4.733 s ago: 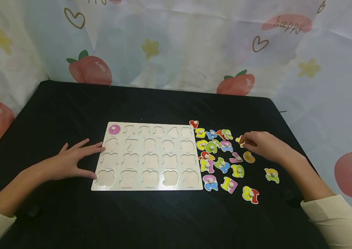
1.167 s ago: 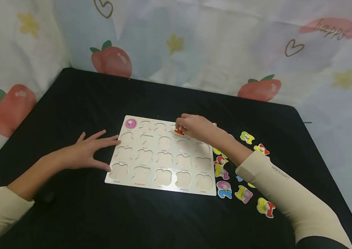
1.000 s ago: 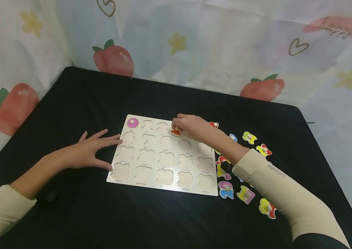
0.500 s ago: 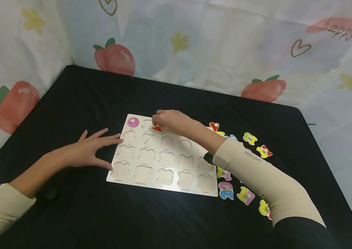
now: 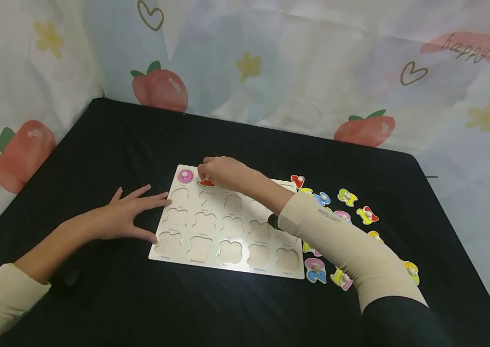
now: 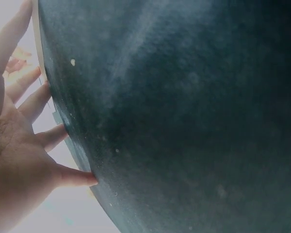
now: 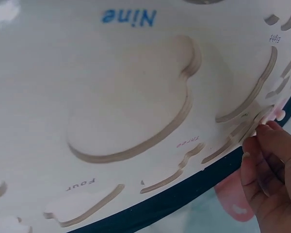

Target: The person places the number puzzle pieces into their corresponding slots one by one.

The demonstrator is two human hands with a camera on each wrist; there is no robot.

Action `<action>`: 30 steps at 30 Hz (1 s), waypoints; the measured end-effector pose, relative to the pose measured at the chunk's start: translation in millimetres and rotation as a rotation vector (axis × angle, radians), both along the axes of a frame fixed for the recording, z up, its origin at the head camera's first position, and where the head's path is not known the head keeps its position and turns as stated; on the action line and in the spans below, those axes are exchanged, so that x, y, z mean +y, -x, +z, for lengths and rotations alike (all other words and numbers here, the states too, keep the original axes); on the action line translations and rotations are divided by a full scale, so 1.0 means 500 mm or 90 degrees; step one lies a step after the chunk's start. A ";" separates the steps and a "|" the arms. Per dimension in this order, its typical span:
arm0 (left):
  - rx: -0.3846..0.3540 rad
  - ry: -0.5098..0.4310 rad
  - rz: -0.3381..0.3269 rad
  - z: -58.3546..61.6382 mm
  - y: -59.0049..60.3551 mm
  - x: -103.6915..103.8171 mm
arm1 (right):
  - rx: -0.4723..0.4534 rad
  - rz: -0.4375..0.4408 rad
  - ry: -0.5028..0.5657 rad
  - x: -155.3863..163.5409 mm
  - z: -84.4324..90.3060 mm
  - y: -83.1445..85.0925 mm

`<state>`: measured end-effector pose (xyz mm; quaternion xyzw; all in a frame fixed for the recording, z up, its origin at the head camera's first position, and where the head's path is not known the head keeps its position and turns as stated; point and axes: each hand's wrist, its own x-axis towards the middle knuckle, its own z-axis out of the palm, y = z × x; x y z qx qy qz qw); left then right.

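Right hand: the right hand (image 5: 218,171) pinches an orange-red number piece (image 5: 206,182) by its knob, fingers curled round it, over the top-row recess just at 3 o'clock of the pink zero piece (image 5: 185,176).
Left hand: the left hand (image 5: 128,214) lies flat, fingers straight and spread, with fingertips touching the 9 o'clock edge of the puzzle board (image 5: 227,260).
Surface: a black table (image 5: 140,299) carries the board, which lies flat near its middle.
Room: a pale curtain (image 5: 271,62) printed with peaches, flowers and hearts hangs behind the table from 9 through 12 to 3 o'clock.
Other things: loose number pieces (image 5: 346,197) are scattered on the table at 3 o'clock of the board, some just beside its edge.
In the way: the right forearm in a cream sleeve (image 5: 349,246) crosses the board's 4 o'clock corner and covers several loose pieces.
Hard to make out: the digit on the held piece cannot be read. The left wrist view is mostly dark and blurred. The right wrist view shows empty recesses close up, with fingertips (image 7: 269,145) at the frame's 4 o'clock edge.
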<state>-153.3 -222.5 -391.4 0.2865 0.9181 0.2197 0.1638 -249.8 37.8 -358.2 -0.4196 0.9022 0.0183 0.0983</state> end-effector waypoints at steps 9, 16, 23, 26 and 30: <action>-0.003 0.009 0.000 0.000 0.001 0.004 | 0.014 0.000 -0.017 -0.009 -0.005 0.000; 0.003 0.014 0.001 -0.003 0.000 0.003 | 0.003 -0.007 0.000 -0.004 -0.004 -0.004; 0.002 0.012 0.000 -0.003 -0.002 0.004 | -0.004 -0.028 0.017 0.021 0.001 -0.008; 0.001 0.009 0.001 0.000 -0.002 0.004 | -0.017 -0.046 0.025 0.040 0.009 -0.005; 0.006 0.008 0.001 0.003 -0.002 0.004 | -0.015 -0.065 0.032 0.072 0.023 0.006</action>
